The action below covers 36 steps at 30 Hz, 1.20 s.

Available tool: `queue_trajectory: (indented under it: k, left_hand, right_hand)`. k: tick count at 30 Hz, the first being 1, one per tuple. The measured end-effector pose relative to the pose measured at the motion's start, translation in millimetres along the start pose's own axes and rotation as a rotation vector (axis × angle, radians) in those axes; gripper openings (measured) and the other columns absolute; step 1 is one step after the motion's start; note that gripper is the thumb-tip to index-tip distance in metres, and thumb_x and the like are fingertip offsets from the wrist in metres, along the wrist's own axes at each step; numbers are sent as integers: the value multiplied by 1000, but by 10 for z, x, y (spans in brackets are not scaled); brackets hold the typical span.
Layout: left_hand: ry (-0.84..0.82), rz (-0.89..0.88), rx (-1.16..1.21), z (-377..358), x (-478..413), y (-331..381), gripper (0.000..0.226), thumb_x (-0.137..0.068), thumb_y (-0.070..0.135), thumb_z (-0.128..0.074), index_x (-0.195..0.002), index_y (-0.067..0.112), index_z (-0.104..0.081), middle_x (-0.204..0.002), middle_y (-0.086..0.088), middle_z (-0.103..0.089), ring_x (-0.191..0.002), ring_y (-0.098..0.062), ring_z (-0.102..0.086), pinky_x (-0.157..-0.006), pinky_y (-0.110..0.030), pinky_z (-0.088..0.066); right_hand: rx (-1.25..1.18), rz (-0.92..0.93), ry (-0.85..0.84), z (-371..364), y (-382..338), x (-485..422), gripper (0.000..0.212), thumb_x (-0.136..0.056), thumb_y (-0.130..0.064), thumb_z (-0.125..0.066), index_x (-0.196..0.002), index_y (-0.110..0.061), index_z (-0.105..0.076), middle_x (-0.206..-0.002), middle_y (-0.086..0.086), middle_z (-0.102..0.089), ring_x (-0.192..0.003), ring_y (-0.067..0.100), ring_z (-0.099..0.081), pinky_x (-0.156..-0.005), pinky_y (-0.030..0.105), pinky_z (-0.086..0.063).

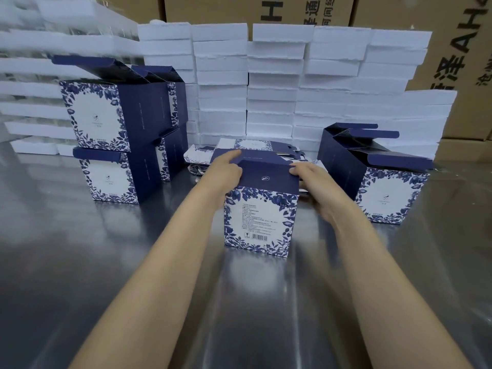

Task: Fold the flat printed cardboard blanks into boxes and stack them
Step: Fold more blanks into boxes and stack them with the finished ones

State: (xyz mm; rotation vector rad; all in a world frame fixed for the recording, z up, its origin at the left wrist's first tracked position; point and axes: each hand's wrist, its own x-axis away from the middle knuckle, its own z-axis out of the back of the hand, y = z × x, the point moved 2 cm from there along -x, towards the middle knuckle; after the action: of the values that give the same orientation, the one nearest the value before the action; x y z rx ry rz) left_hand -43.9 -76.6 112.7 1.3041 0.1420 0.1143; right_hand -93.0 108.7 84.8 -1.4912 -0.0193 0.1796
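Observation:
A blue-and-white floral box (259,219) stands upright on the metal table (106,262) in front of me, barcode side facing me, its navy top flap folded over. My left hand (226,171) holds the box's upper left corner, index finger stretched along the flap's far edge. At the upper right corner, my right hand (310,177) grips the box with fingers curled over the flap. Behind the box lies a pile of flat printed blanks (247,147).
Folded boxes stand stacked two high at the left (106,145), flaps open. Two more open boxes (383,182) stand at the right. White foam slabs (292,83) are piled along the back, brown cartons (466,49) behind them.

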Motion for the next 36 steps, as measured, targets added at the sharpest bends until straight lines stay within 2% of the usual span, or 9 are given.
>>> queue_trajectory:
  k: [6, 9, 12, 17, 21, 25, 30, 33, 36]
  left_hand:
    - [350, -241, -503, 129, 33, 126, 33, -103, 33, -37, -120, 14, -59, -119, -6, -62, -112, -28, -56, -87, -34, -46]
    - [113, -70, -643, 237, 96, 257, 60, -97, 59, -33, -123, 9, -55, -118, -11, -61, -105, -34, -61, -83, -35, -51]
    - [-292, 111, -711, 175, 271, 281, 113, -63, 92, -41, -153, 35, -5, -148, 4, -36, -117, -28, -56, -103, -41, -45]
    - [-408, -38, -819, 181, 309, 209, 103, -66, 79, -59, -150, 47, -10, -162, 7, 10, -149, -13, -1, -119, -40, -11]
    - [-507, -148, -606, 287, 281, 211, 46, -91, 36, -62, -133, 50, -49, -155, 19, -23, -129, 6, -35, -94, -19, -35]
    - [-326, -254, -683, 373, 175, 223, 46, -97, 6, -45, -121, 40, -64, -127, 27, -45, -114, 3, -45, -84, -11, -34]
    - [-177, -296, -712, 342, 47, 160, 39, -98, 8, -42, -114, 33, -66, -128, 12, -56, -117, -11, -50, -101, -28, -38]
    - [-181, -295, -661, 311, 19, 134, 33, -96, 11, -44, -103, 35, -66, -117, 13, -57, -111, -9, -51, -93, -24, -38]
    - [-30, -331, -570, 280, -19, 112, 27, -93, 12, -46, -96, 28, -68, -102, 12, -59, -93, -6, -56, -73, -18, -40]
  right_hand:
    - [-6, 162, 356, -173, 63, 116, 10, -92, -18, -50, -85, -14, -56, -80, -3, -52, -75, 13, -45, -63, 19, -36]
    - [13, 362, 597, -229, 232, 285, 16, -98, -20, -47, -91, -9, -56, -85, -2, -55, -77, 10, -47, -68, 18, -37]
    - [-65, 396, 742, -256, 436, 398, 29, -100, -13, -39, -77, -11, -56, -74, -3, -54, -66, 6, -45, -66, 23, -36]
    - [-498, 10, 395, -167, 526, 249, 27, -92, -35, -59, -72, -19, -66, -77, -2, -68, -68, 12, -60, -68, 31, -46]
    - [-352, 32, 103, -212, 603, 167, 47, -88, -51, -61, -121, -18, -64, -113, 0, -69, -96, 21, -66, -84, 37, -49]
    - [-182, 115, -21, -288, 598, 188, 78, -75, -54, -72, -143, -31, -41, -132, -5, -56, -115, 5, -56, -93, 23, -43]
    - [87, 368, 40, -435, 528, 272, 121, -56, -50, -79, -147, -52, 0, -154, -4, -19, -142, 6, -23, -114, 30, -28]
    - [255, 447, 38, -487, 529, 284, 114, -56, -58, -78, -141, -62, -2, -154, -19, -1, -136, -17, 1, -102, 10, -16]
    - [308, 440, 61, -478, 543, 266, 98, -62, -52, -80, -139, -59, -20, -152, -17, 0, -136, -13, 4, -105, 19, -14]
